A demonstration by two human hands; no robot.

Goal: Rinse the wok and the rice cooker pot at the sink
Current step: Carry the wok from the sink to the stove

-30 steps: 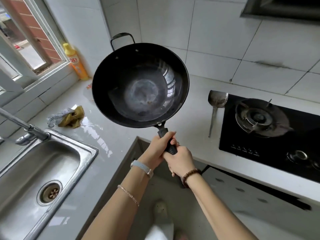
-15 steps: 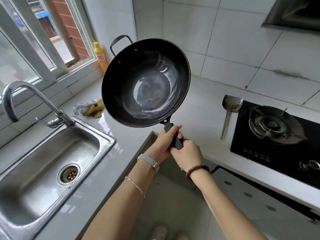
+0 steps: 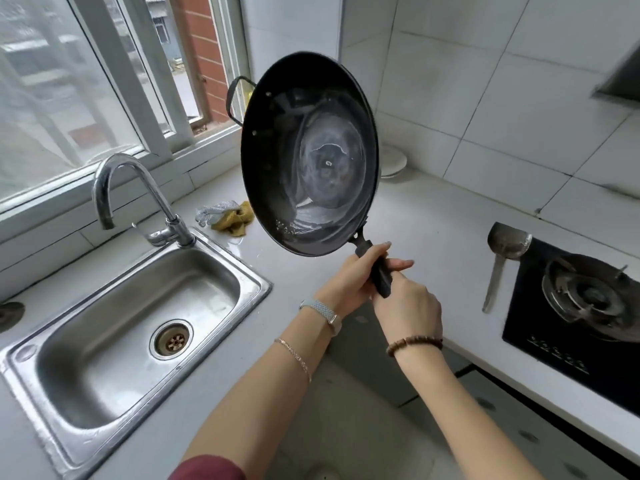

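Hands were both wrapped round the long dark handle (image 3: 379, 271) of the black wok (image 3: 308, 157): the left hand (image 3: 349, 282) higher up near the bowl, the right hand (image 3: 408, 306) lower down at the end. The wok was up in the air in the middle of the frame, tipped on its edge with its inside facing the camera, over the white counter (image 3: 433, 209) and to the right of the steel sink (image 3: 104, 358). It looked like thick metal, so it was probably heavy and stiff, and its shiny inside looked wet and maybe slippery. The long handle seemed the best place to hold it, with the small loop handle (image 3: 229, 102) at the top for help. A curved tap (image 3: 157, 195) stood over the sink and could bump the rim on the way in. A yellow rag (image 3: 232, 218) lay just behind the sink, a metal ladle (image 3: 502, 251) lay at right beside the gas stove (image 3: 581, 299), and a white dish (image 3: 393, 162) sat behind the wok. No rice cooker pot showed.
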